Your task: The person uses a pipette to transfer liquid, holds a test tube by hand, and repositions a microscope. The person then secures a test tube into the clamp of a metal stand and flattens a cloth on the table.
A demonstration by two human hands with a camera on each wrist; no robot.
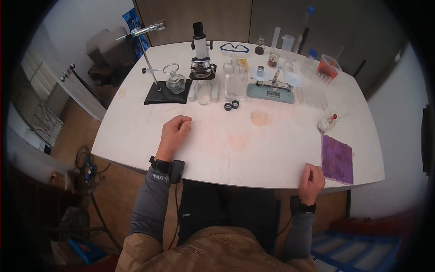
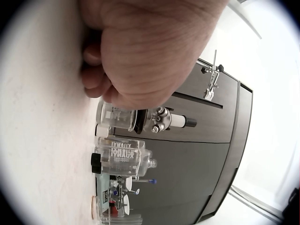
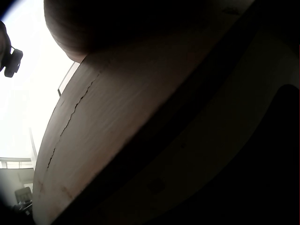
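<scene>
My left hand (image 1: 174, 134) rests on the white table, fingers loosely curled with nothing in them; the left wrist view shows it (image 2: 145, 51) low against the tabletop. Beyond it stand a glass flask (image 1: 176, 84) by a black-based ring stand (image 1: 154, 96), a microscope (image 1: 200, 50) and another glass vessel (image 1: 204, 94). At the table's front edge on the right lies my right hand (image 1: 311, 182), loosely curled and holding nothing. Closest to that hand is a purple stained cloth (image 1: 337, 159). In the right wrist view the hand (image 3: 70, 33) is mostly dark.
Along the back are a clear bottle (image 1: 235, 84), two black caps (image 1: 231, 105), a green balance scale (image 1: 272, 92), safety glasses (image 1: 234, 47) and an orange-red container (image 1: 328, 68). A round disc (image 1: 259, 118) lies mid-table. A small glass vessel with a red part (image 1: 327, 122) sits behind the cloth.
</scene>
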